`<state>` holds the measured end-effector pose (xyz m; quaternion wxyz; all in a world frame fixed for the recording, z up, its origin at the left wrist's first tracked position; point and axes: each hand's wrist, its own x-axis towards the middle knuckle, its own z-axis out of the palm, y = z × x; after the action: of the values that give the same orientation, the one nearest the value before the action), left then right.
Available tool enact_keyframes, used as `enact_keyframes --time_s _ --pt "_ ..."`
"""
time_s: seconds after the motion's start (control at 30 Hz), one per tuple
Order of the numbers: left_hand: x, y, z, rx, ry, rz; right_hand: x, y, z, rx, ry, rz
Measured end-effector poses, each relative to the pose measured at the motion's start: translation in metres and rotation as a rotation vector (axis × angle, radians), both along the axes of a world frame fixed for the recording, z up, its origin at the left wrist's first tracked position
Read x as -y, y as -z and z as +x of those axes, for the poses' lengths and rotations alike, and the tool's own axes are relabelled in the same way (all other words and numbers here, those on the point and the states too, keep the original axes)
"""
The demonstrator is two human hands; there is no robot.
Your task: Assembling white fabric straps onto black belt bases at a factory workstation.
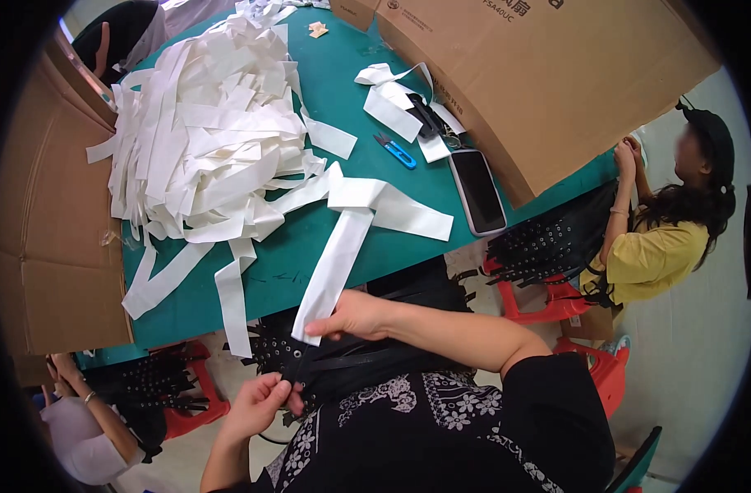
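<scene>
My right hand (357, 316) pinches the lower end of a white fabric-like strip (338, 259) between thumb and fingers. That strip hangs over the table's near edge, its upper part folded near the pile. Below it, my left hand (259, 404) is closed on a narrow black strap (297, 359) with metal eyelets. The strap's top end lies close to the white strip's end; whether they touch I cannot tell. More black eyelet straps (270, 349) rest across my lap. A large tangled pile of white strips (215, 123) covers the left of the green table (326, 99).
Blue thread snips (396, 153), a phone (477, 191) and black-handled scissors (426, 117) lie right of the pile. Cardboard boxes stand at right (548, 99) and left (55, 214). One person in yellow (655, 255) sits right, another (88, 435) lower left, beside red stools (548, 304).
</scene>
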<state>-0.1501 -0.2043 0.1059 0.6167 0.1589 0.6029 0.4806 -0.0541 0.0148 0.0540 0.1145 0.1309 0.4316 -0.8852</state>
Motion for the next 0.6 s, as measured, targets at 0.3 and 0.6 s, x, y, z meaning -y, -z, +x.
enact_keyframes --time_s 0.3,0.6 --pt "-0.024 -0.007 0.014 0.142 -0.271 -0.055 0.038 0.001 0.001 -0.081 -0.036 0.327" --pt "0.005 0.012 0.004 0.200 -0.218 0.055 -0.048 0.008 -0.001 -0.244 0.423 -0.896"
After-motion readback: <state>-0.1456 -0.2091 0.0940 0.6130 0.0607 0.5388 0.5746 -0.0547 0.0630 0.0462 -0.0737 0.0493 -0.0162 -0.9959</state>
